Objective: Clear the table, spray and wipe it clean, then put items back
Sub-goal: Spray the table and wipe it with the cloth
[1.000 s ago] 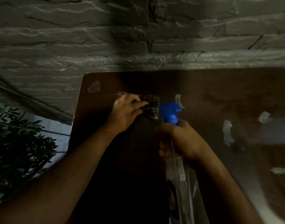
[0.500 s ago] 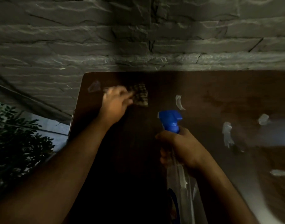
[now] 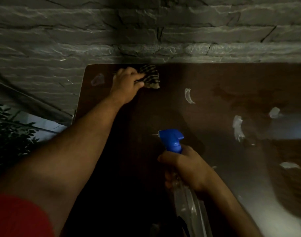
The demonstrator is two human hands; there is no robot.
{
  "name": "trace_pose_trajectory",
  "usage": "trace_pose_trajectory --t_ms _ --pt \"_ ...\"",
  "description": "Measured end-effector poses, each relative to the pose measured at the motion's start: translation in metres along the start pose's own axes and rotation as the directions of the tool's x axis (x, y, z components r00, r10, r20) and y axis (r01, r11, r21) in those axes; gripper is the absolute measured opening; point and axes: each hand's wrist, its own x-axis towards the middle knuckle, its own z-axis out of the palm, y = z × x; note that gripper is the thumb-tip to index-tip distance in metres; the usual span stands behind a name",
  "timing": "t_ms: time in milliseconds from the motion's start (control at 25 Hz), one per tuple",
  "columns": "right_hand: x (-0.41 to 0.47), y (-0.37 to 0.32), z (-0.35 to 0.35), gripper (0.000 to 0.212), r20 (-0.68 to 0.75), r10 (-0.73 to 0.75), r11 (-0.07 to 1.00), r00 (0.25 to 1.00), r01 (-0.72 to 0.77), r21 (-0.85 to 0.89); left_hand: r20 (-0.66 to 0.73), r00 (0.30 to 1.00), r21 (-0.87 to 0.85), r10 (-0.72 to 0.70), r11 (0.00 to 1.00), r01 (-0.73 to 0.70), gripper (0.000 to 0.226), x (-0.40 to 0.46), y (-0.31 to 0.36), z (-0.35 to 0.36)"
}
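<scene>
While the dark brown table point(image 3: 206, 79) is seen from above in dim light, a checked cloth point(image 3: 150, 75) is gripped by the left hand point(image 3: 126, 82), whose fingers are curled over its bunched near edge; the cloth is pressed to the tabletop close to the far edge, just short of the grey stone wall point(image 3: 146, 31). Just to the left of that hand a pale smear point(image 3: 97, 79) is seen on the wood near the table's corner. Well nearer the body, the neck of a clear spray bottle point(image 3: 189, 199) is clasped by the right hand point(image 3: 185, 166), its fingers wrapped round below the blue trigger head point(image 3: 172, 139), which is pointed away from the hand toward the left; the bottle is held tilted above the tabletop. To the right of this hand several whitish streaks point(image 3: 237, 127) are scattered over the surface. A red sleeve point(image 3: 18, 218) is visible on the left arm, and beyond it, off the table's left side, dark leafy foliage point(image 3: 9, 134) is seen.
</scene>
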Motion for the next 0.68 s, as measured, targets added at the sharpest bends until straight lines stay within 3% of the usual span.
trace_pose_trajectory --t_ms 280,400,480,560,640,680 --pt "-0.011 0.018 0.006 0.012 -0.052 -0.032 0.999 0.998 0.033 0.02 -0.023 1.0 -0.075 -0.015 0.997 0.013 0.038 -0.041 0.036 0.013" --pt "-0.018 0.006 -0.004 0.012 -0.113 -0.128 0.991 0.985 0.132 0.024 0.002 0.982 -0.152 0.188 0.971 -0.186 0.034 -0.125 0.058 0.026" --pt "-0.023 -0.001 -0.012 0.015 -0.066 -0.176 0.984 0.982 0.176 0.003 0.017 0.953 -0.16 0.301 0.942 -0.295 0.033 -0.191 0.04 0.028" --pt "-0.027 -0.002 -0.019 0.012 -0.028 -0.188 0.982 0.982 0.187 -0.031 -0.027 0.982 -0.123 0.186 0.975 -0.188 0.032 -0.181 0.014 0.017" --pt "-0.029 0.005 -0.021 0.014 0.0 -0.165 0.985 0.986 0.165 -0.053 -0.078 0.988 -0.044 -0.133 0.991 0.13 0.034 -0.121 0.014 0.007" --pt "-0.031 0.008 -0.022 0.015 0.01 -0.167 0.984 0.986 0.167 -0.063 -0.06 0.976 -0.004 -0.211 0.977 0.211 0.035 -0.097 0.029 0.003"
